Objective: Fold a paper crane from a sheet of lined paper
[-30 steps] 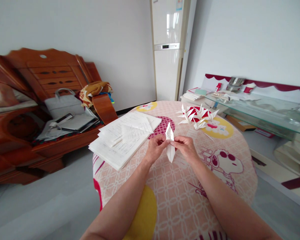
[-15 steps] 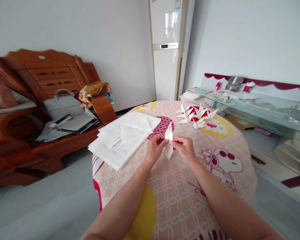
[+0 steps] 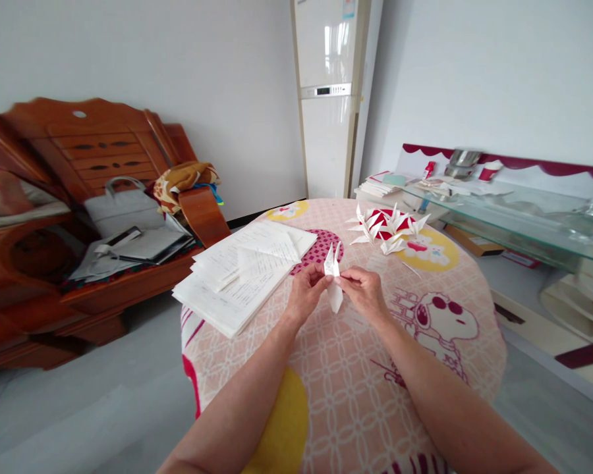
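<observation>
A small folded piece of white paper [image 3: 335,299] is held upright over the round table, pinched between both hands. Its top splits into two narrow points, and a wider flap hangs down below the fingers. My left hand [image 3: 307,289] grips its left edge with thumb and fingers. On the right edge, my right hand [image 3: 363,289] pinches it the same way. Beyond my right hand lies a cluster of several folded white paper cranes [image 3: 390,227]. Left of my hands rests a stack of handwritten sheets [image 3: 237,283], with folded paper on top.
A patterned cloth [image 3: 346,388] covers the round table [image 3: 474,283]. Along the right stands a glass-topped cabinet [image 3: 514,220] with a cup and papers on it. A wooden sofa [image 3: 103,151] holding a bag is at the left, and a tall white air conditioner [image 3: 326,138] stands behind.
The paper's top, a single point before, now stands apart as two narrow points. Both hands stay in nearly the same place, still pinching it.
</observation>
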Demonstrator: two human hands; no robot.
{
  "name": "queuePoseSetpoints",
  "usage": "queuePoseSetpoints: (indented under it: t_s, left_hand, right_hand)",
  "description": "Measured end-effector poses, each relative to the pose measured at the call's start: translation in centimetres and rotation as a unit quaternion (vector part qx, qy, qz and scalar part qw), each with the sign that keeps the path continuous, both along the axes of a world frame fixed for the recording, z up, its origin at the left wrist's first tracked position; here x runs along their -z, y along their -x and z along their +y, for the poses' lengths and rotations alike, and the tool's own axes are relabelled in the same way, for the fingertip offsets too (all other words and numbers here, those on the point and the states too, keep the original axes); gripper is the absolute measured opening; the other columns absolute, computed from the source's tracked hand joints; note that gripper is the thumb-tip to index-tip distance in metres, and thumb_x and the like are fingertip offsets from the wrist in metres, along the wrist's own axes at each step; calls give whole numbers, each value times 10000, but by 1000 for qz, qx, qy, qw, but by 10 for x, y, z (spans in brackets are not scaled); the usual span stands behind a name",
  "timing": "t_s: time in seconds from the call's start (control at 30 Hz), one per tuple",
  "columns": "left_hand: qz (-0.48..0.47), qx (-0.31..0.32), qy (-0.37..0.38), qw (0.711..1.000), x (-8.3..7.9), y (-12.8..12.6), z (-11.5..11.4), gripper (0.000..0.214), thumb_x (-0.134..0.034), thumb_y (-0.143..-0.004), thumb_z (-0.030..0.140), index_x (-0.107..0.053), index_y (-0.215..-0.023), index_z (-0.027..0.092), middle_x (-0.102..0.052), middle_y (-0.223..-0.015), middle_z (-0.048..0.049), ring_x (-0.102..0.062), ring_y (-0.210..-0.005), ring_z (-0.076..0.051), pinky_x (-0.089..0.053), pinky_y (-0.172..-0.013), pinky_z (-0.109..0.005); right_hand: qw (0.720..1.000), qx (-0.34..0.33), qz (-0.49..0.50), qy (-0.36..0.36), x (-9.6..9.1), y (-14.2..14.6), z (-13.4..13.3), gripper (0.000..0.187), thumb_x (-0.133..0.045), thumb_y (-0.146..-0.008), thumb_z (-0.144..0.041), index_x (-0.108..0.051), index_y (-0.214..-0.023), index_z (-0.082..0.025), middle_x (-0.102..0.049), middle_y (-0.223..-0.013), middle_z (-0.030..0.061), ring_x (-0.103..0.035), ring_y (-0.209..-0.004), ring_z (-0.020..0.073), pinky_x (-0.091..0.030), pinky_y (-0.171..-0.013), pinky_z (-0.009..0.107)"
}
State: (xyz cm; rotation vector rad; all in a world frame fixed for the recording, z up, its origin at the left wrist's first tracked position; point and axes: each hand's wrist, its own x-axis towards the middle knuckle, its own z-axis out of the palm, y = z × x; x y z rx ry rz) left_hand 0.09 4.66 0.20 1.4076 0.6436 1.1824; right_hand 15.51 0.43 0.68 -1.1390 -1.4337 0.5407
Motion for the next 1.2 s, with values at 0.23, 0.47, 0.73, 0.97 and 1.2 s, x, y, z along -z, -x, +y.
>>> queuePoseSetpoints:
  t_s: [0.23,0.47,0.73,0.97,1.2]
  left_hand:
    - [9,-8,-14,1000,2,0,0,292,-757,-785,395,-597,-814,153,-612,-747,3,-561,-672,-107,-439,-630,-214]
    - [17,-28,-20,999,7,-1,2,272,-762,-777,381,-620,-828,155,-622,-745,4,-576,-663,-115,-456,-622,-222]
    - [-8,-28,-9,1000,2,-5,-4,250,-767,-772,344,-613,-813,151,-643,-704,7,-590,-617,-107,-442,-583,-207]
    - [-56,-53,-1,997,-3,-11,-12,231,-776,-758,274,-662,-921,158,-708,-801,-12,-656,-697,-129,-495,-663,-225]
    - [-64,-93,36,993,-2,-11,-12,237,-814,-679,232,-670,-849,151,-716,-772,-10,-653,-663,-124,-488,-640,-219]
  right_hand:
    - [996,15,-54,-68,-4,-1,0,150,-651,-822,-259,-690,-695,-188,-616,-677,16,-564,-661,155,-434,-629,269]
    - [1000,0,13,-8,-4,1,2,126,-677,-752,-284,-661,-679,-183,-625,-640,4,-555,-590,146,-427,-555,253]
    - [986,-29,130,95,-6,3,2,167,-718,-679,-331,-664,-672,-174,-627,-601,-1,-566,-556,152,-465,-543,266]
    - [987,-50,138,70,-8,5,1,127,-719,-696,-293,-715,-745,-175,-698,-703,20,-597,-619,150,-471,-603,264]
    - [987,-58,135,65,-6,8,1,169,-728,-695,-282,-691,-828,-184,-667,-652,-3,-584,-587,148,-440,-559,251]
